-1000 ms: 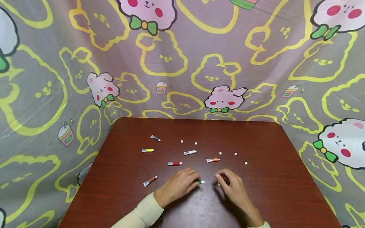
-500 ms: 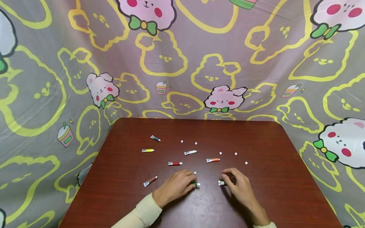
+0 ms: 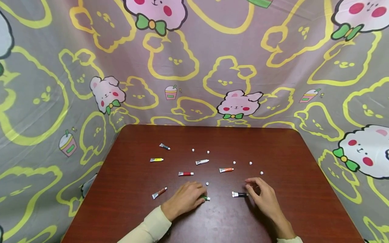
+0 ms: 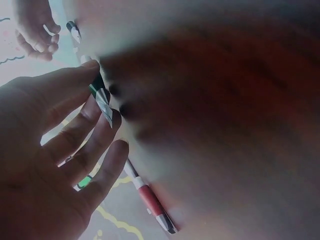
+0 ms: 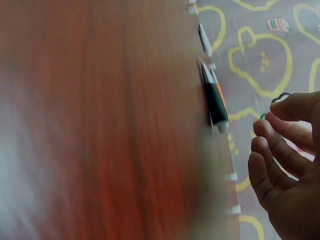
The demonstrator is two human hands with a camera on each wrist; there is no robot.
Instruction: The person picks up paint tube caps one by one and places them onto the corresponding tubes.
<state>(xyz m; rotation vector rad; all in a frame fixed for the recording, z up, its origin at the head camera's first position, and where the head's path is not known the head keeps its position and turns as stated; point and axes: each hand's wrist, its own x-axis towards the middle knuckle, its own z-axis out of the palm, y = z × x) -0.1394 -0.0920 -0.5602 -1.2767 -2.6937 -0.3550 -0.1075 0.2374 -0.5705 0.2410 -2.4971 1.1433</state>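
Observation:
My left hand (image 3: 186, 198) pinches a small green paint tube (image 3: 206, 198) low over the table, its white end pointing right. In the left wrist view, the thumb and fingers close around the green tube, and its silver crimped tail shows. A loose white cap (image 3: 207, 184) lies just beyond those fingers. My right hand (image 3: 267, 199) hovers to the right of a black paint tube (image 3: 240, 194), fingers loosely bent. The right wrist view shows the black tube lying on the table, apart from the fingertips. Nothing shows between that hand's thumb and fingers.
More paint tubes lie about the brown table (image 3: 136, 141): red (image 3: 186, 173), orange (image 3: 226, 170), white (image 3: 202, 162), yellow (image 3: 156, 160), dark teal (image 3: 164, 146) and brown (image 3: 159, 192). Several loose white caps (image 3: 250, 163) are scattered toward the back right. Patterned cloth (image 3: 188, 40) surrounds the table.
My right hand has drawn away to the right, uncovering the black tube. My left hand has shifted slightly left and nearer with the green tube, and the white cap beyond it has come into view.

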